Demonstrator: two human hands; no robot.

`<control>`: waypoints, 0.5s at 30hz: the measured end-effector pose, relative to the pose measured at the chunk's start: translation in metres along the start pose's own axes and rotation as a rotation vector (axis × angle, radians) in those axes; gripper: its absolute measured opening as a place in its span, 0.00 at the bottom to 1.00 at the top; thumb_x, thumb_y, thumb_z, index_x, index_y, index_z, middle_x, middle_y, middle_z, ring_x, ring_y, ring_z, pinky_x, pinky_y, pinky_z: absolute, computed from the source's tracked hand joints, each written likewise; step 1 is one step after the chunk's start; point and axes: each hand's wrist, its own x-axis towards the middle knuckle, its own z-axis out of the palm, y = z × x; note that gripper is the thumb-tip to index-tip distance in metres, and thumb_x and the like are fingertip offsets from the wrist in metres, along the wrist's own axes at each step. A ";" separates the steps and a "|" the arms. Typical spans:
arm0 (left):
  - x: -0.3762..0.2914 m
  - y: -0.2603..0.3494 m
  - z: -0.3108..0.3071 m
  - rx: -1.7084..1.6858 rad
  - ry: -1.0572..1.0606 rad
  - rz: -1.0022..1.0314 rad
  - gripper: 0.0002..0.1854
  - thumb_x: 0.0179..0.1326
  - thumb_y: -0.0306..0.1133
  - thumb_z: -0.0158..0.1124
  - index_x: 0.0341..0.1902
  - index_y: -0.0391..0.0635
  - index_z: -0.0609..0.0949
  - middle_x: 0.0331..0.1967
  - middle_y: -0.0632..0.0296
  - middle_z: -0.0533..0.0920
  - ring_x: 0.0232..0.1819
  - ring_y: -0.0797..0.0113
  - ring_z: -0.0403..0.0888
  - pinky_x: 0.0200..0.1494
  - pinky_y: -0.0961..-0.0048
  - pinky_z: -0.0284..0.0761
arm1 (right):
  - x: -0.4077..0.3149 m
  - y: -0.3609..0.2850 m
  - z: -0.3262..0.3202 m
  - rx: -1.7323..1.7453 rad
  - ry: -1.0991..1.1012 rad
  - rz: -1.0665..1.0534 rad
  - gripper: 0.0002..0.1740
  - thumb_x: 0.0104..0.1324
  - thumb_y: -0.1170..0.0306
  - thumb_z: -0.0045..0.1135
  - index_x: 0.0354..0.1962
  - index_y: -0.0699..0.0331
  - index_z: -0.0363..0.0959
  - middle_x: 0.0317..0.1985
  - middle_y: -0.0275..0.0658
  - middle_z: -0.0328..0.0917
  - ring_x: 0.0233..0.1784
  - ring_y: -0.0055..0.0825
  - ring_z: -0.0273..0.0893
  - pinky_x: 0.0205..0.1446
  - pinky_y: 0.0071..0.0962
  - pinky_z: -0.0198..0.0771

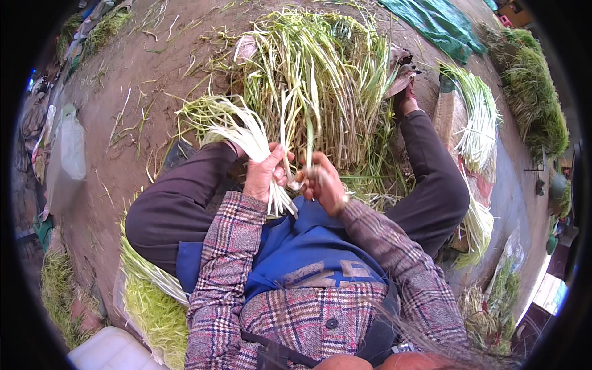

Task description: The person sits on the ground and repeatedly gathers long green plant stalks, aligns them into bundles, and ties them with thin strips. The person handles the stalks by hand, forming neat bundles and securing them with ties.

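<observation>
My left hand (266,173) is closed around a bunch of pale, white-stemmed stalks (245,134), which look like garlic chives or young garlic. Their trimmed-looking lower ends poke out below the fist, and the yellow-green tops fan out to the upper left. Close beside it, my right hand (323,185) is blurred, its fingers curled on the lower part of a single leafy stalk (310,138). Another stalk (283,120) stands between the two hands. Just beyond them lies a large heap of untrimmed stalks (333,92) with browned stems and green leaves, between my spread legs.
Finished-looking white bundles (476,120) lie on sacking at the right, near a taller green heap (532,88). A green tarp (439,25) lies at the top right. More yellow-green stalks (157,314) are at lower left, by a white plastic container (115,351). Scraps litter the dirt floor (106,152).
</observation>
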 end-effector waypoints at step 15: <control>-0.004 0.010 0.003 0.311 0.220 -0.009 0.09 0.55 0.32 0.62 0.35 0.40 0.76 0.21 0.65 0.77 0.11 0.83 0.65 0.10 0.86 0.59 | 0.042 0.032 -0.034 -0.652 0.070 -0.135 0.07 0.57 0.73 0.50 0.34 0.64 0.71 0.26 0.37 0.76 0.29 0.25 0.74 0.36 0.25 0.71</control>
